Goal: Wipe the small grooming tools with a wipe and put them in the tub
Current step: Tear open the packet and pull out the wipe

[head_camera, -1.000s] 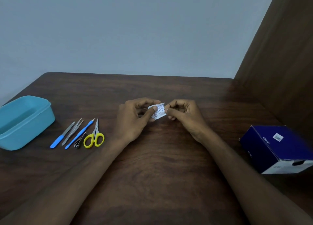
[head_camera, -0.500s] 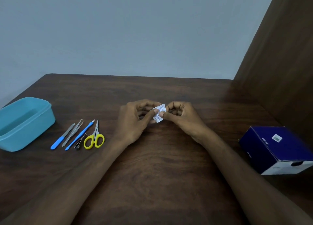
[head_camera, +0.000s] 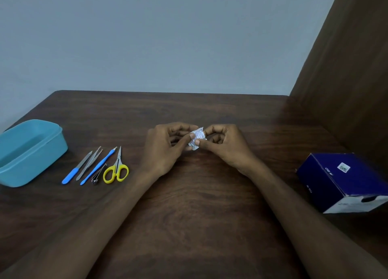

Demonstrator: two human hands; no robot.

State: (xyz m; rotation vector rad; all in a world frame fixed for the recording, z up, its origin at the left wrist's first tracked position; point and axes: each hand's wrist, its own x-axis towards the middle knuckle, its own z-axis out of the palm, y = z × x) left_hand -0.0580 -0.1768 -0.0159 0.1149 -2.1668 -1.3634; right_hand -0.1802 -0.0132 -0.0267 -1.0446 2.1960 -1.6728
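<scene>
Both hands, left hand (head_camera: pixel 165 146) and right hand (head_camera: pixel 224 144), pinch the small wipe packet (head_camera: pixel 196 139) above the worktop (head_camera: pixel 199 205); it looks light, crinkly and slippery, probably best gripped at its edges.

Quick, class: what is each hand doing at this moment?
Left hand: fingers pinch the small white wipe packet.
Right hand: fingers pinch the same packet from the other side.

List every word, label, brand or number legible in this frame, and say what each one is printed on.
No text can be read with confidence.
Sachet, pinched by left hand and right hand: fine print, too small.
Dark blue box: white marks on its top and side, blurred; a small sticker, unreadable.
Tub, tools: none visible.
</scene>
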